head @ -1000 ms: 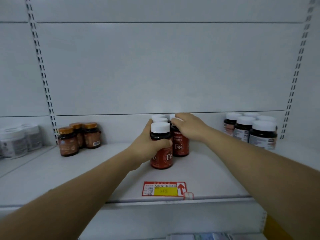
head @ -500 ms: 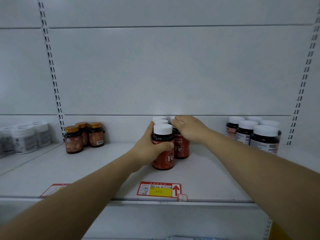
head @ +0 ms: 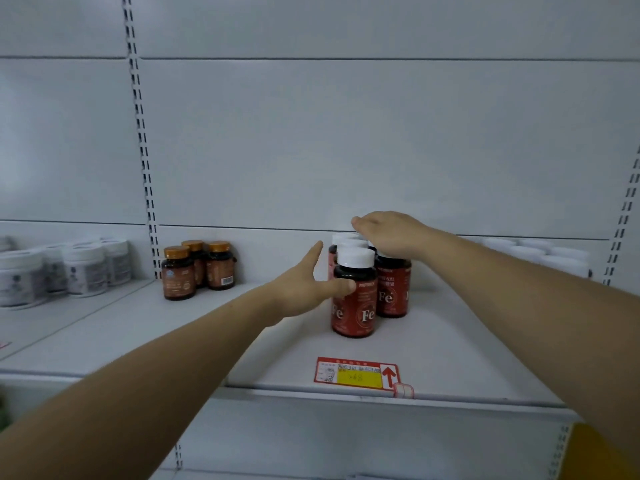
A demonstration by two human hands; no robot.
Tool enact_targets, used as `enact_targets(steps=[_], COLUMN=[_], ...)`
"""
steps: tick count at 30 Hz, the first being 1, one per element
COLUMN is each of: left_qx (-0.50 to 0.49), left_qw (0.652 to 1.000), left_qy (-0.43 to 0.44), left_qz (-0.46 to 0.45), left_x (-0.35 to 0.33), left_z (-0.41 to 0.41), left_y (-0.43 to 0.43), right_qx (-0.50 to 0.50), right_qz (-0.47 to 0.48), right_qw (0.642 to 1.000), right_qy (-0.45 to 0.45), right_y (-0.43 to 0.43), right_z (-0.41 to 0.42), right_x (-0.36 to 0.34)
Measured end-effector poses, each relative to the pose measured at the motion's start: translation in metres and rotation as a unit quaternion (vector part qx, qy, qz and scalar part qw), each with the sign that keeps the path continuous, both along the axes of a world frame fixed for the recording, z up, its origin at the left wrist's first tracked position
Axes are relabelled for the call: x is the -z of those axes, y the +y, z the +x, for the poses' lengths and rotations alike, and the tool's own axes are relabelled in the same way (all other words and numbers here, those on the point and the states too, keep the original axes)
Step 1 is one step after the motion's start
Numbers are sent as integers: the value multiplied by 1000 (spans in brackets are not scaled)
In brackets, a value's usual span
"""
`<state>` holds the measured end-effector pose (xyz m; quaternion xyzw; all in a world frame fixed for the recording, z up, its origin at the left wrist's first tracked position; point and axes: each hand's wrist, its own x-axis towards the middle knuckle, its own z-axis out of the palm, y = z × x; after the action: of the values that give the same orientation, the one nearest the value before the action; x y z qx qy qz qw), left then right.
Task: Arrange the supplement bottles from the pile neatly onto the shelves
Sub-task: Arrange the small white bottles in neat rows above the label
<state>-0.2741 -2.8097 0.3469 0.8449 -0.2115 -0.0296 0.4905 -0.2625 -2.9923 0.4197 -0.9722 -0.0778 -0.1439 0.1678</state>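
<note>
Several red bottles [head: 393,289] with white caps stand in a tight cluster toward the back of the shelf [head: 450,358], a little right of its middle and straight behind the price tag [head: 356,373] on the front edge. The front bottle [head: 354,296] is upright, nearest that edge, and touches the ones behind it.

My left hand [head: 304,289] is at its left side with the fingers straight and spread. Only the thumb lies across the bottle's shoulder, so I am touching it, not gripping it. My right hand [head: 391,233] lies palm down over the caps at the back of the cluster. Its fingers point away from me, and I cannot tell whether they close on a cap or merely rest there.

Brown bottles [head: 197,268] with orange caps sit near the back left corner. White tubs [head: 83,268] stand on the neighbouring shelf further left. White-capped bottles [head: 540,252] show behind my right forearm, toward the back right corner.

By my reckoning the red group is nearly settled — the bottles are upright and close together, and the two labels I can read face forward. What is left here looks like a last squaring-up of the rows. The pile itself is out of view, so I cannot say how many bottles remain to be shelved.
</note>
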Motion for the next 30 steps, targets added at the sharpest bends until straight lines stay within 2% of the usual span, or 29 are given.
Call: enact_targets(steps=[5, 9, 12, 18, 23, 27, 30], left_qx=[-51, -84, -97, -115, -87, -79, -60], left_qw=[995, 988, 974, 955, 930, 929, 939], left_qy=[-20, -90, -174, -252, -288, -325, -313], left_qz=[87, 91, 109, 107, 212, 161, 129], left_x=[-5, -6, -1, 11, 18, 16, 14], left_z=[22, 35, 40, 58, 70, 59, 51], left_y=[91, 167, 209, 255, 266, 266, 265], right_qx=[2, 3, -2, 15, 18, 26, 27], right_qz=[-43, -46, -18, 52, 70, 40, 29], right_qw=[999, 999, 1000, 998, 997, 998, 999], right_qy=[15, 1, 13, 20, 25, 28, 37], right_y=[60, 125, 174, 239, 256, 256, 258], right_z=[5, 21, 35, 56, 75, 85, 90], right_x=[-21, -11, 9, 48, 64, 60, 58])
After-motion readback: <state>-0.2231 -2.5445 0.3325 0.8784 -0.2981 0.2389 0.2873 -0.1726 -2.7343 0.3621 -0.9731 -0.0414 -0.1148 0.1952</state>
